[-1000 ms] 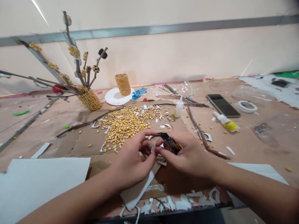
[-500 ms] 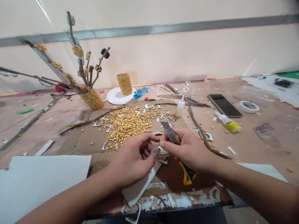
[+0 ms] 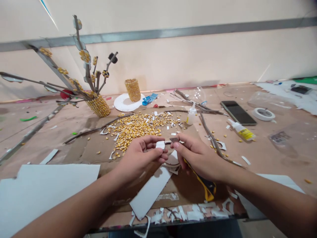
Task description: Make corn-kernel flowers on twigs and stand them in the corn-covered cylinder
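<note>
Cardboard scrap [image 3: 160,144] juts from the pinching left hand [image 3: 138,153] near the corn kernels [image 3: 136,127], the right hand [image 3: 201,157] clutching a utility knife [image 3: 203,181].

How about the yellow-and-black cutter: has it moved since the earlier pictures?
Yes. Against the standing glue bottle, the cutter in the right hand has shifted down the view since half a second ago, its handle end also going right.

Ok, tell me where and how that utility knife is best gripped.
Take the utility knife by its black-and-yellow handle, probably best from the near right. It is held aslant: the handle juts below the right hand toward that side, while the grey blade shows at the far end, nearer the left hand.
</note>
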{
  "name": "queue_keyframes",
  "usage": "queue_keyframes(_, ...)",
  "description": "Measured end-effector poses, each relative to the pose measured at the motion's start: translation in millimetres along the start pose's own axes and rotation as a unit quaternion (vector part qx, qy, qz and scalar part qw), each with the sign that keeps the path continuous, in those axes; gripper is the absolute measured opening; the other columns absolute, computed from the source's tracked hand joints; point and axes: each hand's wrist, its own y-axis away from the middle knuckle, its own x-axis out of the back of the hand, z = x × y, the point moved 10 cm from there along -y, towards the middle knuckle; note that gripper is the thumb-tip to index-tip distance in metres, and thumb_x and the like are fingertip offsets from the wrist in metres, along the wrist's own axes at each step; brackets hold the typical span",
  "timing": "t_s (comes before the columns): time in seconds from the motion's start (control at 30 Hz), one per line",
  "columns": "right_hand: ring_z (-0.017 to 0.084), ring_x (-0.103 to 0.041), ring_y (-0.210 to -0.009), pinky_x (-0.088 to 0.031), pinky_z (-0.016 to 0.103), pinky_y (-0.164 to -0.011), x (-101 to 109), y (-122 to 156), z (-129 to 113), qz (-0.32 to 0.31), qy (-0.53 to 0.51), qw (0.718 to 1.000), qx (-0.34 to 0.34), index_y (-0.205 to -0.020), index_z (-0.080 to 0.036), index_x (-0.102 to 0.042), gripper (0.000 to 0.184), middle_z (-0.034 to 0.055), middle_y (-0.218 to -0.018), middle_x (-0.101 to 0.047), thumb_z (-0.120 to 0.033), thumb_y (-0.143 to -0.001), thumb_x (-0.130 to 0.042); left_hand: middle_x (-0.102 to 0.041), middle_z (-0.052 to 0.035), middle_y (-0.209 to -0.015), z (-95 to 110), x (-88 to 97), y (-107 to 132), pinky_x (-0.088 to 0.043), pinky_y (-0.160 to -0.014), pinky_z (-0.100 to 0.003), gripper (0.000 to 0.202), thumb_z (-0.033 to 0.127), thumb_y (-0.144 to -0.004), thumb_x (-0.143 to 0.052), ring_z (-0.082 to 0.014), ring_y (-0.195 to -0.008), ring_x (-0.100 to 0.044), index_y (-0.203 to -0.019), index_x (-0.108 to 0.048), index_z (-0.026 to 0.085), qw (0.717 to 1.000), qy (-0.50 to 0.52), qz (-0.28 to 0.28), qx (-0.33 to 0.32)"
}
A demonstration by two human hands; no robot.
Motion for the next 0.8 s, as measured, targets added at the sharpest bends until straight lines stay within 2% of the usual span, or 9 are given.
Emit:
queue_keyframes(0.1, 0.013, -0.058, -0.045, -0.045, 0.021, -0.043, -11, 5, 0, -0.032, -0.006, 0.999, -0.016, -0.096, -0.024, -0.052, 0.029, -0.0060, -0.057, -0.060, -0.053, -0.102, -0.051, -0.079, -0.0074, -0.076, 1, 1.0, 0, -0.058, -0.067, -0.025, 0.038, 0.022, -0.071, -0.090, -0.0157, -0.070, -0.073, -0.104, -0.075, 0.011, 1.000, -0.005, 0.008, 0.000)
queue_keyframes(0.23, 0.012, -0.058, -0.045, -0.043, 0.019, -0.041, -16, 6, 3, -0.049, -0.003, 0.999, -0.013, -0.093, -0.024, -0.052, 0.031, -0.0062, -0.057, -0.060, -0.053, -0.105, -0.047, -0.079, -0.0079, -0.078, 2, -1.3, 1, -0.059, -0.066, -0.025, 0.031, 0.029, -0.073, -0.091, -0.0158, -0.071, -0.073, -0.095, -0.078, 0.012, 1.000, -0.016, 0.011, -0.006)
queue_keyframes(0.5, 0.013, -0.057, -0.046, -0.046, 0.022, -0.046, -16, 5, 2, -0.033, 0.019, 0.999, 0.022, -0.089, -0.024, -0.055, 0.027, -0.0066, -0.053, -0.058, -0.041, -0.107, -0.045, -0.076, -0.0043, -0.067, 3, -6.7, 4, -0.058, -0.060, -0.021, 0.021, 0.023, -0.071, -0.090, -0.0124, -0.061, -0.070, -0.084, -0.079, 0.012, 1.000, -0.009, 0.021, -0.006)
queue_keyframes(0.63, 0.013, -0.058, -0.046, -0.044, 0.022, -0.045, -14, 6, 5, -0.029, 0.030, 0.999, 0.011, -0.090, -0.025, -0.056, 0.026, -0.0064, -0.054, -0.059, -0.042, -0.106, -0.045, -0.078, -0.0048, -0.069, 5, -7.2, 6, -0.059, -0.060, -0.021, 0.014, 0.020, -0.072, -0.087, -0.0124, -0.062, -0.070, -0.083, -0.081, 0.013, 0.999, -0.020, 0.026, -0.019)
queue_keyframes(0.8, 0.014, -0.057, -0.046, -0.044, 0.023, -0.044, -13, 5, 13, -0.030, 0.026, 0.999, -0.007, -0.090, -0.026, -0.057, 0.028, -0.0058, -0.055, -0.060, -0.044, -0.106, -0.045, -0.080, -0.0060, -0.073, 3, -3.7, 5, -0.061, -0.064, -0.022, 0.014, 0.020, -0.076, -0.085, -0.0146, -0.067, -0.073, -0.089, -0.083, 0.014, 0.997, -0.058, 0.023, -0.037)
